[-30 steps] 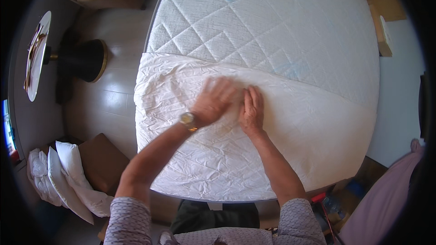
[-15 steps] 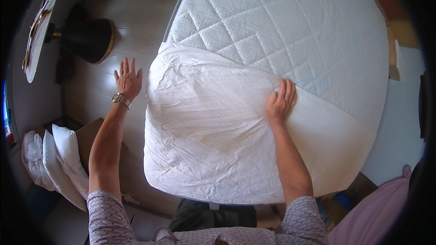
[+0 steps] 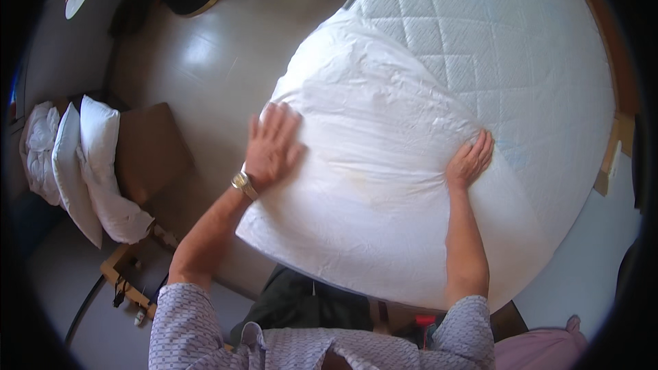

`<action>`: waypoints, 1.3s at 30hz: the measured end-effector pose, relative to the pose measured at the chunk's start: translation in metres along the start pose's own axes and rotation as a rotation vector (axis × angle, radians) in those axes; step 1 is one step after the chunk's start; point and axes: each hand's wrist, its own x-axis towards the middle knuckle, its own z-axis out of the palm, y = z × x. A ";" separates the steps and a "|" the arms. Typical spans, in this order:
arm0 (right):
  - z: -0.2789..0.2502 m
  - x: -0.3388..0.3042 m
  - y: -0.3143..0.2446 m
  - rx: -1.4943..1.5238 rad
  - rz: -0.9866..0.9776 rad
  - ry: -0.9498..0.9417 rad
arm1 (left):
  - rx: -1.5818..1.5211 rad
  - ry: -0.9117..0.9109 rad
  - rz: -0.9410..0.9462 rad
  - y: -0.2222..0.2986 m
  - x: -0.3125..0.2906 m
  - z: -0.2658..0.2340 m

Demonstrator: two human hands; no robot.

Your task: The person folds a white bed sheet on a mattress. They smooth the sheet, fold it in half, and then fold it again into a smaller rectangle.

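The head view shows a diamond-quilted mattress [image 3: 548, 75] beyond the right hand [image 3: 471, 159], whose fingers bend at a thin, creased white sheet's [image 3: 370, 144] edge, grip unclear, the left hand [image 3: 274, 144] spread opposite, a round metal watch [image 3: 242, 181] behind it.

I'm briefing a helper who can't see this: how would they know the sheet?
Find the big mattress. The sheet covers its near part, the right hand on its far edge. Unlike the quilted mattress beyond, it is plain white and creased.
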 end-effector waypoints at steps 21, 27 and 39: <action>-0.146 -0.350 -0.304 0.666 -0.582 -0.512 | 0.025 0.008 -0.271 0.010 -0.253 0.042; -0.204 -0.352 -0.279 0.996 -0.483 -0.629 | 0.014 -0.039 -0.441 0.013 -0.275 -0.002; -0.104 -0.179 -0.110 0.227 0.334 -0.007 | -0.131 -0.129 0.703 0.116 -0.057 0.004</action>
